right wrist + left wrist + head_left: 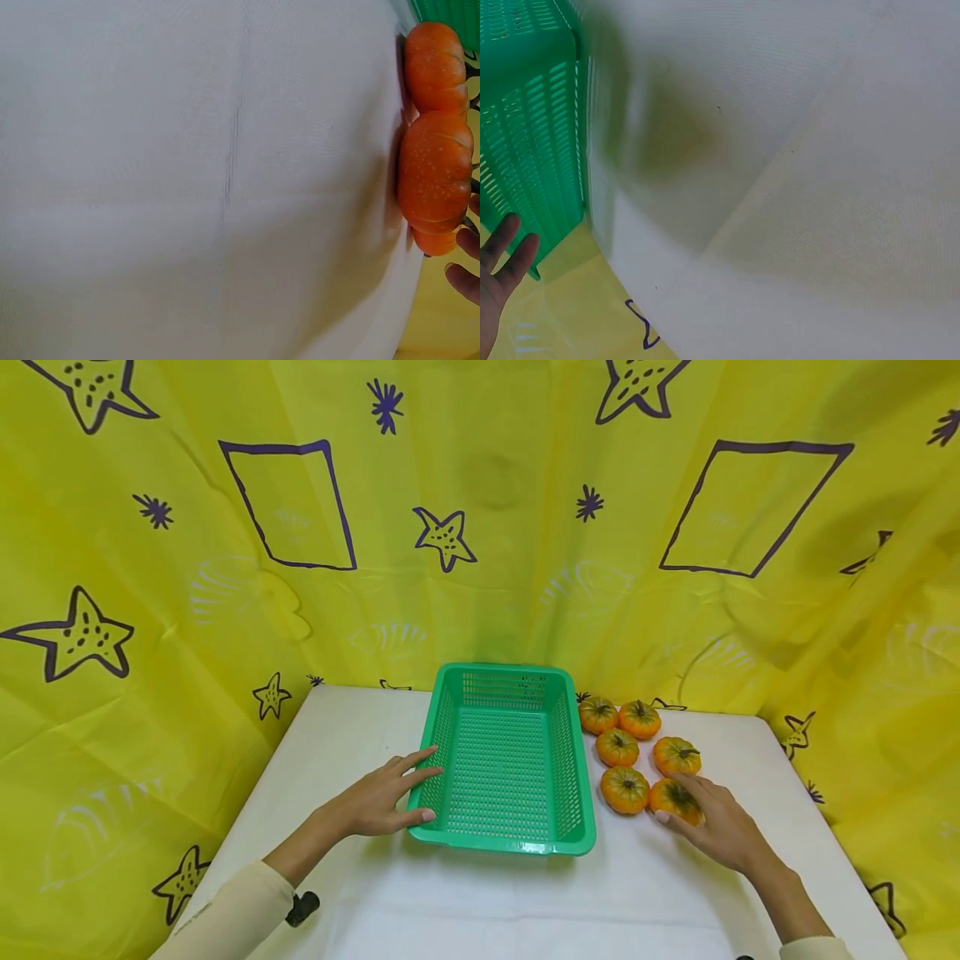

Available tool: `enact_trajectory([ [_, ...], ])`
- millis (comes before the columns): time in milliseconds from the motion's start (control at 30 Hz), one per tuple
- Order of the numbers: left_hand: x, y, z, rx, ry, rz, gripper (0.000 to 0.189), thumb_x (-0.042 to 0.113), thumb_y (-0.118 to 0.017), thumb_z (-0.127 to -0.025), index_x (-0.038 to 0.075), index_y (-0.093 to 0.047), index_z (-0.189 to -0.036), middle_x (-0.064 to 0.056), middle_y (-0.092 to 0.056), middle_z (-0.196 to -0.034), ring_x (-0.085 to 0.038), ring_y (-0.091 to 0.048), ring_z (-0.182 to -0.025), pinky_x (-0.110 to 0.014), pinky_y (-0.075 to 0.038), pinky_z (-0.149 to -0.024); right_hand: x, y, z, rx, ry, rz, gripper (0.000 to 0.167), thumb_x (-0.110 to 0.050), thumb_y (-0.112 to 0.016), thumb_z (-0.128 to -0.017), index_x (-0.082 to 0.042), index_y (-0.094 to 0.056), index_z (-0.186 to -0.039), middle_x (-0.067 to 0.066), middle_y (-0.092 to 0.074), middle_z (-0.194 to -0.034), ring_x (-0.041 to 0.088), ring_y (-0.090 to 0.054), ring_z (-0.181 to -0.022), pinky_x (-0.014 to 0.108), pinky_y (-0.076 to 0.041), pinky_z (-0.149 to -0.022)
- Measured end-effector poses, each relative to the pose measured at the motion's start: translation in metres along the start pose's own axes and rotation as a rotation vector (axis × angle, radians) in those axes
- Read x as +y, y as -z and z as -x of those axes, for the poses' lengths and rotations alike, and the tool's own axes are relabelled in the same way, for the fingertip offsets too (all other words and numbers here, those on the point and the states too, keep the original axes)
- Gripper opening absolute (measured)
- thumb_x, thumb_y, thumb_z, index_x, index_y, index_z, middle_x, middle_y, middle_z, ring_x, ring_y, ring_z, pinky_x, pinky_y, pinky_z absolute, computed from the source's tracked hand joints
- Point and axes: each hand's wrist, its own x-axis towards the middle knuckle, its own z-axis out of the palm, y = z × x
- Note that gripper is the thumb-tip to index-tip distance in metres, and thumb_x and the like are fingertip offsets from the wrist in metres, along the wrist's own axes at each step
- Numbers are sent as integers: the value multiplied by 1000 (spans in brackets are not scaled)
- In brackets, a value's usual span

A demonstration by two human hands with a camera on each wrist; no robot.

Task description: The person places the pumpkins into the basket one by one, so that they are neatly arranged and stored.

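A green plastic basket with slotted walls stands on the white table. My left hand is at its left side, fingers spread and fairly straight, fingertips over the rim; two of those fingers show against the slotted wall in the left wrist view. To the right of the basket is a group of small orange-and-green pumpkins. Over the nearest right pumpkin my right hand reaches with loosely extended fingers, partly hiding it. The right wrist view shows a pumpkin close to the fingertips.
Several other pumpkins, including a front one and a back one, sit close along the basket's right wall. A yellow curtain with starfish drawings encloses the back and sides of the white table.
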Motion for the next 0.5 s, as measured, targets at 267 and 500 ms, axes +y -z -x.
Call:
enact_trajectory([
  [267,0,1,1,6,0,17,67,57,-58,-96,19,-48,-150,-1,-21,-167,-34,-41,-142,-58,-44,-104,4,-4,1,-17,-43,-90,71,-39,-74,-91,3,-48,-142,36,-50,-138,57,-45,-125,71,-36,-98],
  [500,1,0,1,11,-1,21,66,58,-56,-96,17,-51,-148,-3,-24,-167,-35,-40,-144,-59,-43,-106,8,-8,3,-32,-89,-78,72,-36,-74,-91,7,-45,-142,37,-51,-135,57,-48,-124,69,-38,-97],
])
